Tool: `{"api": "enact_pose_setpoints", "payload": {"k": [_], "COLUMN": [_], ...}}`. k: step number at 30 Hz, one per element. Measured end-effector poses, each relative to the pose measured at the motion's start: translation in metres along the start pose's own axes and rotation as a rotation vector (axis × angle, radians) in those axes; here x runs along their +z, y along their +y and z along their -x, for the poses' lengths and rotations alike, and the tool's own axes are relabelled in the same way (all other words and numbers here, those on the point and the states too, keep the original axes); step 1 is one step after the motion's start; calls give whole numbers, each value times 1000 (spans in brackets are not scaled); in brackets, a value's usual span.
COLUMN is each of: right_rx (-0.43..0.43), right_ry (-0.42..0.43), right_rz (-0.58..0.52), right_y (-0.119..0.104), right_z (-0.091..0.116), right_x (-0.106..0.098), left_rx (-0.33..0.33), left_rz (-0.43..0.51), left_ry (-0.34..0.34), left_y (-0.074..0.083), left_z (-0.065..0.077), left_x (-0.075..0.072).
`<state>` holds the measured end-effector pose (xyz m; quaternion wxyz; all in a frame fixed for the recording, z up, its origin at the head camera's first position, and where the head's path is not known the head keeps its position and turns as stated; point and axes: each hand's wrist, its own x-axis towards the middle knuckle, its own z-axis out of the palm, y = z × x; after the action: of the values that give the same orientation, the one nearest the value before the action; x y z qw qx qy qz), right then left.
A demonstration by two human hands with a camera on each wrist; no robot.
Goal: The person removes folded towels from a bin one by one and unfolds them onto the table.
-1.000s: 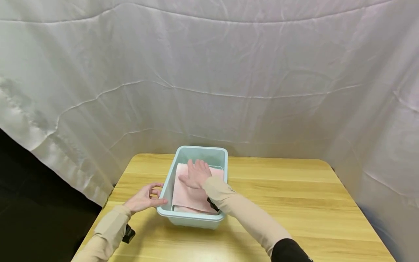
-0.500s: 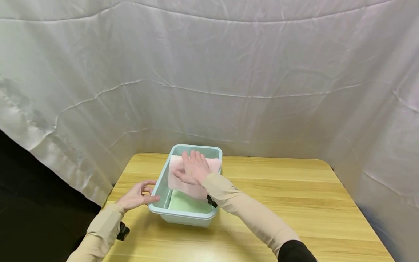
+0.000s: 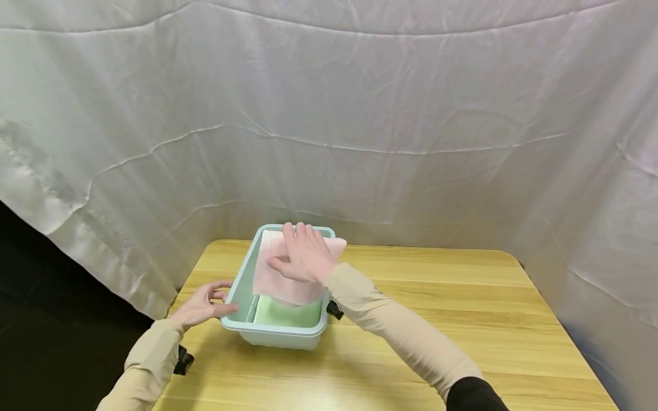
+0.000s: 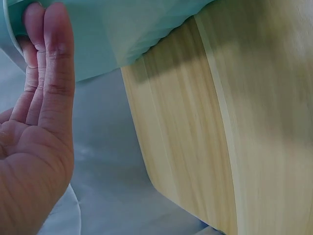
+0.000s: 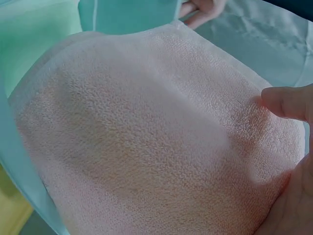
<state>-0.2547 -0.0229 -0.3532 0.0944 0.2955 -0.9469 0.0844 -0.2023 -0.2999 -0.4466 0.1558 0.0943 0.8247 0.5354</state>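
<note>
A pale blue-green plastic bin is toward the left of the table. My left hand grips its left rim, thumb over the top and fingers along the outside wall; in the left wrist view the fingers lie at that wall. My right hand holds a pink terry towel from above, its thumb pressing the cloth in the right wrist view. The towel slopes over the far part of the bin, one corner past the right rim. Below it shows a light green, soft-looking flat thing.
The bin stands on a wooden table with rounded far corners. Behind the table hangs a grey-white curtain, close to its far edge. A dark area lies beyond the table at the left.
The pink towel has risen off the bin's near part with my right hand, uncovering the light green thing. The bin has shifted left along with my left hand.
</note>
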Motion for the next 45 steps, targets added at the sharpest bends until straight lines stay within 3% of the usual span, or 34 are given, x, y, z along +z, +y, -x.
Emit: {"api": "enact_pose_setpoints", "payload": {"k": [12,30,45], "right_rx": [-43,-108,-11], "right_ry": [73,46,37], "right_rz": [-147,-361,-442], "right_y": [11,31,62], "right_z": [10,36,52], "right_x": [-32,-69,-78], "left_rx": [-22,-27,-47], "left_rz": [-29,-76,-106], "left_ry": [44,73,79], "left_y": [-6,-5,-6], "left_z": [3,9,7], "left_x": [-12,-22,-23]}}
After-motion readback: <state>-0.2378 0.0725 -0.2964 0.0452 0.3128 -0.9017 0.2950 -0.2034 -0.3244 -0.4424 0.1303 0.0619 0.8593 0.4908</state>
